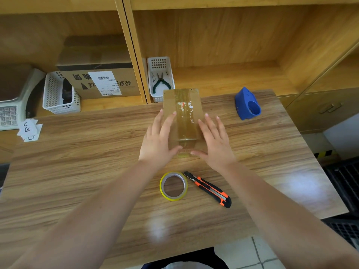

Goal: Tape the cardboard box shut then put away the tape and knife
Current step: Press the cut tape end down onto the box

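A small brown cardboard box stands mid-table with a strip of clear tape along its closed top and down its near face. My left hand lies flat against the box's left side, fingers spread, thumb on the near face. My right hand lies flat against its right side in the same way. Neither hand holds anything. A roll of clear tape with a yellow rim lies flat on the table just below my hands. To its right lies an orange and black utility knife, blade end pointing up-left.
A blue tape dispenser stands at the table's far right. On the shelf behind are a white basket with pliers, a second white basket, a large labelled carton and a scale. Paper slips lie at left.
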Demonstrator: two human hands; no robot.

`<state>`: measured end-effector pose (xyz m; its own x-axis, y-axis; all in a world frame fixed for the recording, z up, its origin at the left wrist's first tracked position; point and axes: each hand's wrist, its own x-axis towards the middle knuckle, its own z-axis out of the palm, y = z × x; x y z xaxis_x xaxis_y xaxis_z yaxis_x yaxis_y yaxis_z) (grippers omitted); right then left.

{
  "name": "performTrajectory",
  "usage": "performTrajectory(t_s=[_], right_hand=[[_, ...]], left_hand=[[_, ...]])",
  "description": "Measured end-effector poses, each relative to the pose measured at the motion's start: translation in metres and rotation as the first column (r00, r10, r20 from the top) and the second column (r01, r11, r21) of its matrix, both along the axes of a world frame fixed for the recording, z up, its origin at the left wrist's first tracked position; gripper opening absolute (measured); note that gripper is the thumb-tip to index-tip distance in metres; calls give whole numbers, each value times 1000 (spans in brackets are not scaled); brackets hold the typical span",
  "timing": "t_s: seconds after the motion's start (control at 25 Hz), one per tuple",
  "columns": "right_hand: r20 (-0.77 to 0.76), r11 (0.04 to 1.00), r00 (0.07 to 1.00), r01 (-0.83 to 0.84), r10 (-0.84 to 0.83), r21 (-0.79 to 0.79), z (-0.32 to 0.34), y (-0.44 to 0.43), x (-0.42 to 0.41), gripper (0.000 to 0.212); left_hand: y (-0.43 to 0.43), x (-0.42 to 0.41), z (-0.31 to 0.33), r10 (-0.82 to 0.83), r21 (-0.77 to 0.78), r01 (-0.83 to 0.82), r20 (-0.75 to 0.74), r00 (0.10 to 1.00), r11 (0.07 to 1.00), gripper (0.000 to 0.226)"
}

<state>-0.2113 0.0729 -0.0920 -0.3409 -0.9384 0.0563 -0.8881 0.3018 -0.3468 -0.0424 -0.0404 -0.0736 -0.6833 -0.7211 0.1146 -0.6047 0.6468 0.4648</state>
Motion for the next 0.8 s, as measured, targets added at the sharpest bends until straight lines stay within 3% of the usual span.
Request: performTrajectory(t_s=[0.08,0.12,0.2,0.28,0.36,0.44,0.64,0.8], right_hand=[[107,990,994,48,-34,-133,-3,25,9,84],[159,989,986,62,-40,-133,-7,38,14,76],[322,997,945,42,-61,65,-21,56,28,63],[480,947,871,-57,-107,315,-40,63,45,68],[509,889,848,-110,-148,444,-59,62,60,91],[477,868,858,-82,-189,490,-71,57,72,100],[488,883,825,27,-285,469,-87,48,77,70],[565,921,764,99,-312,376,-88,46,69,57]], left_hand=[[19,22,-9,59,56,-48,-214,975,997,87],[28,34,-17,100,138,-67,-246,964,988,79],[42,52,-38,170,350,-103,-167,971,931,66],[51,59,-57,115,525,-79,-35,993,847,56],[60,55,-69,-13,639,-18,44,999,769,55],[68,48,-75,-89,708,-8,101,991,706,61],[76,38,-78,-41,858,-8,34,999,513,71],[71,32,-69,106,883,-19,-35,994,469,74]])
